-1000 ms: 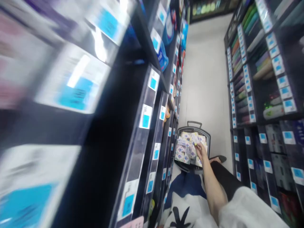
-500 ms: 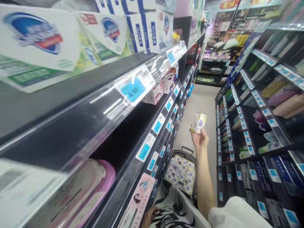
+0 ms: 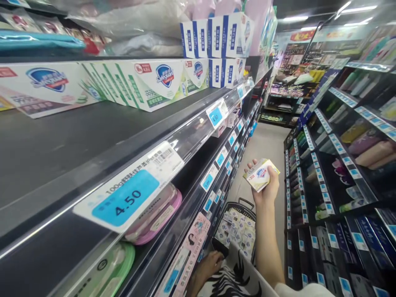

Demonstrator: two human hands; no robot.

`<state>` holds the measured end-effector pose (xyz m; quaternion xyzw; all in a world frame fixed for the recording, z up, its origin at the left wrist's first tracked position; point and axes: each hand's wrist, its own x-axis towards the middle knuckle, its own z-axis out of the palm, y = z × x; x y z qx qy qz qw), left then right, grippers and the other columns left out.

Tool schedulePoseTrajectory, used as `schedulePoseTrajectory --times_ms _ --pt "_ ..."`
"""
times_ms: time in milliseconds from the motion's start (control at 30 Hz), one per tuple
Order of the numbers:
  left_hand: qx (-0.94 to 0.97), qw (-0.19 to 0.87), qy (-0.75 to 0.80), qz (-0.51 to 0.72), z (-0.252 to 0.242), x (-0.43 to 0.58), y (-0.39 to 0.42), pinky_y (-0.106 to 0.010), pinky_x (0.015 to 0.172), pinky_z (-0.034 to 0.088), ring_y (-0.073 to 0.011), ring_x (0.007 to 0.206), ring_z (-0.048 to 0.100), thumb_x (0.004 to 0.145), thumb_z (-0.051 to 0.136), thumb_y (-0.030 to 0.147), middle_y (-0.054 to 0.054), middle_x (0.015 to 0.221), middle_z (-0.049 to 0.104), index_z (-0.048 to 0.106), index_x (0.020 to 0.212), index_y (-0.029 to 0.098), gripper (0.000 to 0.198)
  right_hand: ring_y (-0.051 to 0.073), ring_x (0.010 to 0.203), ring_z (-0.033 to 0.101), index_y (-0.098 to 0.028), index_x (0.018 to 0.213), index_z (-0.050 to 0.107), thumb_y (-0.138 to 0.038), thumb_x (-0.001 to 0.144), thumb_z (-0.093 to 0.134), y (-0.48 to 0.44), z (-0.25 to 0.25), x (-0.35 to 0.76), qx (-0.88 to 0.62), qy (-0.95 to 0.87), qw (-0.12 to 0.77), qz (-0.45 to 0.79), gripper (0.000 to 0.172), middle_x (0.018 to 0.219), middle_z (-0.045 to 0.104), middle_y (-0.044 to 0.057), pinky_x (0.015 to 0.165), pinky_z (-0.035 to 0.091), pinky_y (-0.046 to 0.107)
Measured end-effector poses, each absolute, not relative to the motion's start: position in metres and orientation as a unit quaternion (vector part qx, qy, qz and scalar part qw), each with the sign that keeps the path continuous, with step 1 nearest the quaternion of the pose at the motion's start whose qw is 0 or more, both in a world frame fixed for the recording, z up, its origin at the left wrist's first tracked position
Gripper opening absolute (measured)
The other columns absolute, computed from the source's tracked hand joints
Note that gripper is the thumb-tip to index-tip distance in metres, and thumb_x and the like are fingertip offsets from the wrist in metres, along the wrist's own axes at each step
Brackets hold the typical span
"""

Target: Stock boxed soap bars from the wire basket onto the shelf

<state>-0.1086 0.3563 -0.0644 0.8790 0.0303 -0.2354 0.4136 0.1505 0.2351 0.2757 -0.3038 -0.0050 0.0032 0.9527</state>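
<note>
My right hand (image 3: pixel 267 181) is closed around a small white and yellow-green Safeguard soap box (image 3: pixel 260 175), held out over the aisle with its logo side facing up. Below it stands a dark shopping basket (image 3: pixel 246 202) with a handle, filled with several similar soap boxes (image 3: pixel 236 231). Down by the lower shelf, left of the basket, is my left hand (image 3: pixel 210 264). Its fingers are loosely extended, with nothing visible in them. On the upper left shelf are more Safeguard boxes (image 3: pixel 161 82), some green-striped, and stacked blue-and-white soap boxes (image 3: pixel 218 37).
Price tags (image 3: pixel 128 198) line the projecting edge of the left shelf (image 3: pixel 93 132). Lower down sit pink and green plastic containers (image 3: pixel 116 268). A stocked dark rack (image 3: pixel 334 181) runs along the right. Pale floor (image 3: pixel 266 136) lies between, leading to a far display.
My right hand has turned the soap box so its logo side faces up, and it sits slightly lower. My left hand shows more. The view has shifted, revealing more of the upper left shelf.
</note>
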Motion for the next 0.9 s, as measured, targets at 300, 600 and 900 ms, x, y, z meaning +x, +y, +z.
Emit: schedulePoseTrajectory --times_ms 300,600,900 --pt "0.859 0.481 -0.037 -0.173 -0.036 -0.103 0.349 -0.035 0.109 0.052 -0.0270 0.119 0.072 0.089 0.050 0.034 -0.011 0.120 0.078 0.074 0.114 0.027 0.036 0.017 0.080 0.068 -0.020 0.113 0.071 -0.066 0.081 0.072 0.245 0.309 0.114 -0.247 -0.048 0.967 -0.043 0.056 0.089 0.069 0.001 0.074 0.061 0.034" --pt "0.852 0.499 -0.046 -0.151 -0.039 -0.111 0.359 -0.039 0.106 0.055 -0.0291 0.115 0.074 0.091 0.047 0.030 -0.011 0.115 0.078 0.074 0.113 0.028 0.035 0.016 0.079 0.060 -0.025 0.097 0.069 -0.051 0.077 0.067 0.268 0.313 0.099 -0.240 -0.061 0.955 -0.166 0.033 0.089 0.059 -0.002 0.076 0.057 0.034" --pt "0.852 0.501 -0.058 -0.141 -0.044 -0.118 0.364 -0.040 0.102 0.057 -0.0295 0.113 0.074 0.093 0.047 0.031 -0.010 0.112 0.079 0.074 0.111 0.029 0.033 0.016 0.077 0.059 -0.025 0.098 0.064 -0.052 0.079 0.065 0.268 0.313 0.100 -0.231 -0.039 0.956 -0.179 0.033 0.086 0.058 -0.002 0.074 0.055 0.034"
